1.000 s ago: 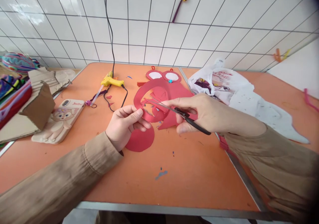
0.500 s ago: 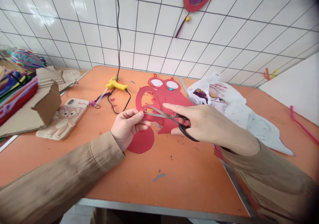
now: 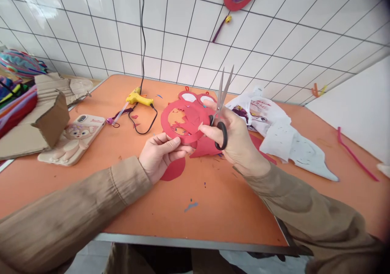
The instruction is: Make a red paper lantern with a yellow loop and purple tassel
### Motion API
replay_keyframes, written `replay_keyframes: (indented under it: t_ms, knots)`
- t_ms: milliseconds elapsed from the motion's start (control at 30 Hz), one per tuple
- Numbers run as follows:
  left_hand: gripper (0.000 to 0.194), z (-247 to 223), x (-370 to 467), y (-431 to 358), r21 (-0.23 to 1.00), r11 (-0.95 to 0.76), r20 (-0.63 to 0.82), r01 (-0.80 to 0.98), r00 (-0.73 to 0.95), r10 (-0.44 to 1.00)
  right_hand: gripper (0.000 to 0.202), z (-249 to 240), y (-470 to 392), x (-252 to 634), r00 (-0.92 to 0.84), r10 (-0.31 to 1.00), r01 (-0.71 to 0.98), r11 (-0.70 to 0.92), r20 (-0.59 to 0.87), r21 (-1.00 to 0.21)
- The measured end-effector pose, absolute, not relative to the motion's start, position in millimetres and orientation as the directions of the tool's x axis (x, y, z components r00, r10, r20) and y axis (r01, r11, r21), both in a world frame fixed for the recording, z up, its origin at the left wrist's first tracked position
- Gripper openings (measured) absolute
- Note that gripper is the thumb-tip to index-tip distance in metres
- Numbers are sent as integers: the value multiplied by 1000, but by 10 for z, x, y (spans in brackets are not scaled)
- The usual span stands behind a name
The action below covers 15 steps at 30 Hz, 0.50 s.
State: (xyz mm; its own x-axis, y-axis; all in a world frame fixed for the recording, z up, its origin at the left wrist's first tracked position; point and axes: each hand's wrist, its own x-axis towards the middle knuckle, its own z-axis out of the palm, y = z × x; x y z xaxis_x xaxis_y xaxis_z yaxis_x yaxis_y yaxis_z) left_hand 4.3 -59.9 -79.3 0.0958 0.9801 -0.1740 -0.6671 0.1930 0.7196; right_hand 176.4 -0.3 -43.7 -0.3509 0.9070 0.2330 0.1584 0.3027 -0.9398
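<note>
A red paper ring [image 3: 166, 121] is pinched at its lower left by my left hand [image 3: 160, 152], thumb on top. Black-handled scissors [image 3: 222, 99] sit in my right hand [image 3: 236, 138], blades parted and pointing up. The fingertips of that hand also reach the ring's right edge; whether they grip it I cannot tell. Under and behind the ring lie red paper [image 3: 207, 146] and scraps on the orange table [image 3: 152, 209]. A rounded red paper piece [image 3: 173, 170] shows below my left hand. Two red-rimmed white ovals [image 3: 189, 97] lie behind the ring.
A yellow glue gun [image 3: 138, 97] with a black cord lies at the back left. Beside it are a phone in a bear case [image 3: 74, 138] and torn cardboard [image 3: 36, 124]. White plastic bags [image 3: 268, 119] lie on the right, near a pink pipe cleaner [image 3: 356, 154].
My right hand has swung the scissors from pointing left to pointing up, away from the ring's near edge. The ring is now tilted up towards me, and my right fingertips have come to its right edge.
</note>
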Motion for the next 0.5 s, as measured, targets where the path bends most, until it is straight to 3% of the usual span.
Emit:
replay_keyframes:
  t_ms: [233, 400, 500]
  knots:
    - [18, -741, 16, -616, 803, 162, -97, -573, 143, 985, 55, -372, 30, 1825, -399, 875, 383, 430, 273, -818]
    - [16, -748, 13, -611, 815, 99, -83, -572, 54, 995, 42, -275, -21, 1906, -307, 797, 460, 603, 520, -652]
    - [13, -762, 11, -609, 811, 88, -108, -578, 0, 994, 34, -167, -153, 1967, -418, 795, 527, 607, 440, -595]
